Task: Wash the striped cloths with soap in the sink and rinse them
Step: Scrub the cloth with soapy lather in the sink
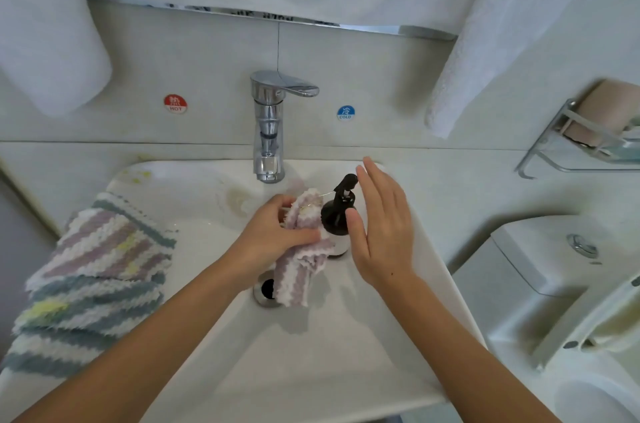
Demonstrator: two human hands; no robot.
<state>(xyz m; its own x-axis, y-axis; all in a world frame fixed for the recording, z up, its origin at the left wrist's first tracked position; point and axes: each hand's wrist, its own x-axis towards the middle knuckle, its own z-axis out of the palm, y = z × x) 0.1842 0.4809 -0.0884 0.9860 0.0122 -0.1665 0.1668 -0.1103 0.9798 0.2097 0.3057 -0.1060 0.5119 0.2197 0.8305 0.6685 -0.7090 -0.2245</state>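
Note:
My left hand (277,235) grips a pink-and-white striped cloth (300,270) over the white sink (194,214), just above the drain (266,291). The cloth's upper end is held up against the nozzle of a black soap pump bottle (337,211) that stands on the sink's right side. My right hand (381,228) hovers beside the pump head with straight fingers, its thumb near the bottle's shoulder. A thin thread of soap runs from the nozzle to the cloth. Several more striped cloths (93,277), pink, grey-blue and yellow, lie piled on the sink's left rim.
A chrome tap (268,124) stands at the back of the sink with no water running; hot and cold stickers flank it. White towels (52,41) hang above. A toilet cistern (540,263) is on the right, and a wall rack (588,142) above it.

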